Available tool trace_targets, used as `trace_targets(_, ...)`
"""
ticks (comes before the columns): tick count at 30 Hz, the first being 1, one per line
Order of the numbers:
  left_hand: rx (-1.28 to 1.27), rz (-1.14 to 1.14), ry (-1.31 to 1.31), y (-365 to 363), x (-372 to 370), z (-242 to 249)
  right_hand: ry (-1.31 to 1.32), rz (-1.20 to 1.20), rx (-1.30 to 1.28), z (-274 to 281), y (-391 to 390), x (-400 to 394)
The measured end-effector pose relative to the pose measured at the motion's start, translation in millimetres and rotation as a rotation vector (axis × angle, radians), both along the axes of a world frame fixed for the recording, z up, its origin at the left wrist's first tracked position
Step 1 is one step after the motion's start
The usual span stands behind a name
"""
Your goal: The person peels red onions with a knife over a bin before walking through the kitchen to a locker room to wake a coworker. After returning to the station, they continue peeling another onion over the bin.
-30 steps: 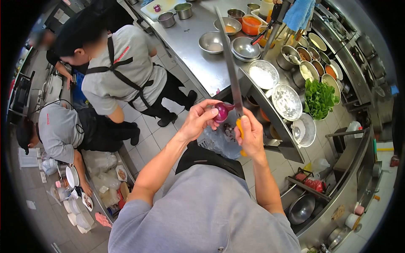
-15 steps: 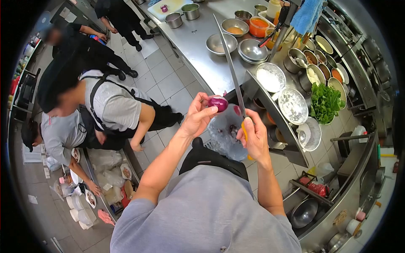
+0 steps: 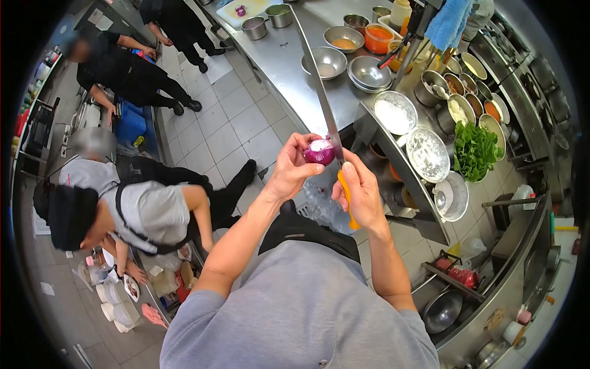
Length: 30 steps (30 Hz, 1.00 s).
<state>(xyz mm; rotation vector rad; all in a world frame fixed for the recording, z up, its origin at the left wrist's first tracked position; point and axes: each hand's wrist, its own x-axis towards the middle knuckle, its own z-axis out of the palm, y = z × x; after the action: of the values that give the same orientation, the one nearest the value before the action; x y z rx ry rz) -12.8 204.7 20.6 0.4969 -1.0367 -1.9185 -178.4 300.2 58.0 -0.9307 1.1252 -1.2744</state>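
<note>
My left hand [image 3: 294, 167] is closed around a red onion [image 3: 319, 154] whose cut, pale face shows on top. In my right hand [image 3: 361, 194] is a long knife [image 3: 321, 92] with a yellow handle, gripped near the heel of the blade. The blade points up and away over the counter, and its lower part lies right at the onion's right side. Beneath both hands hangs a bin with a clear plastic liner [image 3: 322, 200], partly hidden by the hands and the knife.
Ahead, the steel counter [image 3: 286, 67] carries metal bowls [image 3: 369, 72], an orange sauce tub [image 3: 377, 38] and a cutting board [image 3: 249, 11] with onion pieces. To the right stand floured bowls [image 3: 426, 154] and leafy greens [image 3: 474, 150]. Several people in dark or grey clothes work at left.
The onion has turned to show its pale cut face. The knife has moved left against it, its tip swinging left. At left, a co-worker in grey has shifted and bends lower over the counter.
</note>
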Motion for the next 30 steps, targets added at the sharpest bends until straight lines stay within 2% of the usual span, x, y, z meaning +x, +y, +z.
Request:
trace_targets(4, -0.036, -0.010, 0.003, 0, 1, -1, 0.033, -0.015, -0.013, -6, -3, 1)
trace_targets(10, 0.171, -0.053, 0.152, -2, 10, -1, -0.058, -0.062, 0.027, -7, -4, 2)
trace_targets(14, 0.072, 0.032, 0.077, -2, 7, -7, -0.126, 0.014, 0.013, -3, -2, 6)
trace_targets(19, -0.068, 0.074, 0.044, 0, 2, -6, 0.048, -0.026, 0.004, -5, -5, 15)
trace_targets(26, 0.042, 0.070, 0.087, 0, 9, 2, -0.144, -0.053, 0.026, -1, -5, 20)
trace_targets(30, 0.012, 0.081, 0.056, -2, 10, 0, -0.044, -0.026, -0.006, -3, -6, 23)
